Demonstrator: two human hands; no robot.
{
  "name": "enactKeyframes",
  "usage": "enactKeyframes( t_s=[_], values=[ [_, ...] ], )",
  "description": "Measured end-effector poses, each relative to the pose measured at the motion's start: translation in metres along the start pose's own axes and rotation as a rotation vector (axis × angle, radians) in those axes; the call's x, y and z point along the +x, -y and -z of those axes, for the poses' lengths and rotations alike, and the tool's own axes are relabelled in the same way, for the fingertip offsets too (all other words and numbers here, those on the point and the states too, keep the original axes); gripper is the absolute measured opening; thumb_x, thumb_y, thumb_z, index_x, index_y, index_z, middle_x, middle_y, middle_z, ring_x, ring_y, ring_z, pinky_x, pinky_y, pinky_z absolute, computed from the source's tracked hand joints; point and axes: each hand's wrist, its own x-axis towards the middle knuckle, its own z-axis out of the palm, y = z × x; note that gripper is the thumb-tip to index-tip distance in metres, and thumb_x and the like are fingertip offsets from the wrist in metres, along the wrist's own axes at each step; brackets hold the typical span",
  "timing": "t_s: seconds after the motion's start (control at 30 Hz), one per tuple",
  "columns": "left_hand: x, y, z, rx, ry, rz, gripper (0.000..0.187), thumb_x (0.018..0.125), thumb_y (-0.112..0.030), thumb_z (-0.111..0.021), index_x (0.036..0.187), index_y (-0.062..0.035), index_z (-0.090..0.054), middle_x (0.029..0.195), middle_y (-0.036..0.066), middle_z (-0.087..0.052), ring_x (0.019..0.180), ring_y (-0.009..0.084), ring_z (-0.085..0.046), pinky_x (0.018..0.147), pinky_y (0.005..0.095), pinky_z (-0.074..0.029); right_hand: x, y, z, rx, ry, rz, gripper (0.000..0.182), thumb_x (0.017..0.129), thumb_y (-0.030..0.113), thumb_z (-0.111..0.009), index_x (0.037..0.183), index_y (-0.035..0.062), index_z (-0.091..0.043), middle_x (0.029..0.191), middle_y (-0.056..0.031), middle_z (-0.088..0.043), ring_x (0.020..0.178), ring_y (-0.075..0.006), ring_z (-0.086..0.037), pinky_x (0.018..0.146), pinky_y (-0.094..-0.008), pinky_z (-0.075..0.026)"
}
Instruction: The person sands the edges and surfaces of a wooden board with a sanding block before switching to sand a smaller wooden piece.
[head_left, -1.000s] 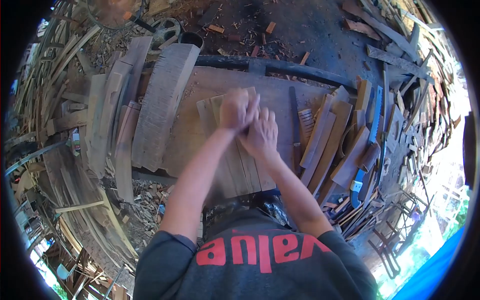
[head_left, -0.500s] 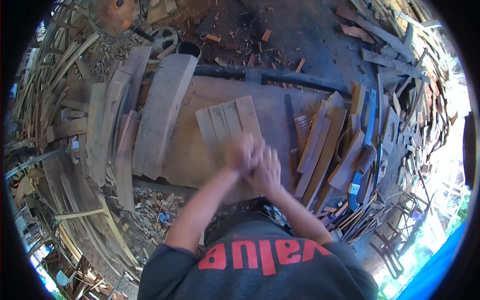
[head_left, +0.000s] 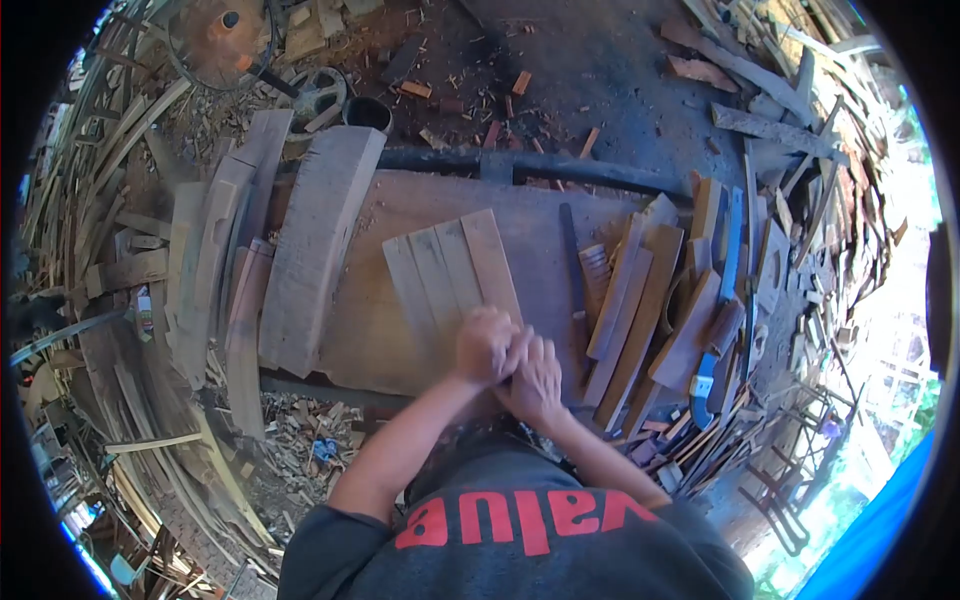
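Observation:
Several short wooden slats [head_left: 432,265] lie side by side at a slant on a wide board, the right-hand one browner than the others. Over their near end, my left hand [head_left: 488,345] is closed in a fist. My right hand [head_left: 535,382] is pressed up against it, fingers curled together and pointing away from me. The two hands touch at the thumb side. Whatever they may hold between them is hidden.
The wide board [head_left: 350,330] forms the work surface. A thick plank [head_left: 325,220] lies along its left side. To the right are a dark bar [head_left: 572,250], wood strips [head_left: 640,310] and a blue-handled saw [head_left: 703,390]. Wood scraps [head_left: 300,430] litter the ground.
My left hand, blurred before, is now sharp and sits slightly lower against the right hand. The view has shifted a little; the slats lie as before.

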Motion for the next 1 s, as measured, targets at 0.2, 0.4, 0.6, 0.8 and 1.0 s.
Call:
enactKeyframes(
  t_s=[0.2, 0.4, 0.6, 0.8, 1.0],
  values=[
    [0.093, 0.062, 0.004, 0.027, 0.032, -0.11, 0.034, 0.09, -0.018, -0.068, 0.063, -0.0083, -0.049, 0.065, 0.015, -0.05, 0.063, 0.0367, -0.052, 0.06, 0.0466, -0.041, 0.118, 0.003, -0.011, -0.029, -0.21, -0.048, 0.077, 0.072, 0.039, -0.076, 0.132, -0.0022, -0.049, 0.115, -0.0197, -0.053, 0.111, -0.0371, -0.052, 0.086, -0.0452, -0.048],
    [0.007, 0.005, -0.002, 0.093, -0.038, 0.074, 0.038, 0.093, -0.026, -0.065, 0.063, -0.0098, -0.049, 0.063, 0.013, -0.049, 0.061, 0.0341, -0.052, 0.061, 0.0447, -0.041, 0.038, -0.012, -0.003, -0.07, -0.062, 0.069, 0.075, 0.072, 0.037, -0.076, 0.13, -0.0036, -0.051, 0.114, -0.0194, -0.054, 0.105, -0.0374, -0.053, 0.083, -0.0437, -0.049],
    [0.056, 0.039, 0.004, 0.049, 0.086, -0.166, 0.038, 0.09, -0.019, -0.068, 0.058, -0.0094, -0.049, 0.062, 0.012, -0.051, 0.062, 0.0329, -0.055, 0.062, 0.0459, -0.042, 0.072, 0.001, -0.012, 0.073, -0.257, 0.005, 0.074, 0.073, 0.034, -0.075, 0.13, -0.0059, -0.051, 0.108, -0.0201, -0.054, 0.101, -0.0376, -0.054, 0.079, -0.0432, -0.05],
    [0.041, 0.024, -0.006, 0.068, -0.07, 0.078, 0.038, 0.092, -0.017, -0.066, 0.06, -0.0077, -0.05, 0.063, 0.014, -0.052, 0.057, 0.0338, -0.053, 0.053, 0.0449, -0.039, 0.079, -0.014, -0.004, -0.052, -0.178, 0.12, 0.084, 0.072, 0.035, -0.075, 0.141, -0.0033, -0.046, 0.114, -0.0199, -0.054, 0.103, -0.0374, -0.054, 0.079, -0.0444, -0.049],
    [0.006, 0.008, -0.002, 0.007, 0.043, -0.139, 0.04, 0.087, -0.016, -0.07, 0.056, -0.0087, -0.047, 0.061, 0.013, -0.047, 0.058, 0.0321, -0.052, 0.056, 0.0448, -0.04, 0.019, -0.009, -0.01, 0.061, -0.106, -0.012, 0.085, 0.072, 0.036, -0.076, 0.136, -0.0105, -0.047, 0.105, -0.0183, -0.053, 0.099, -0.0358, -0.054, 0.078, -0.0444, -0.051]
  ],
)
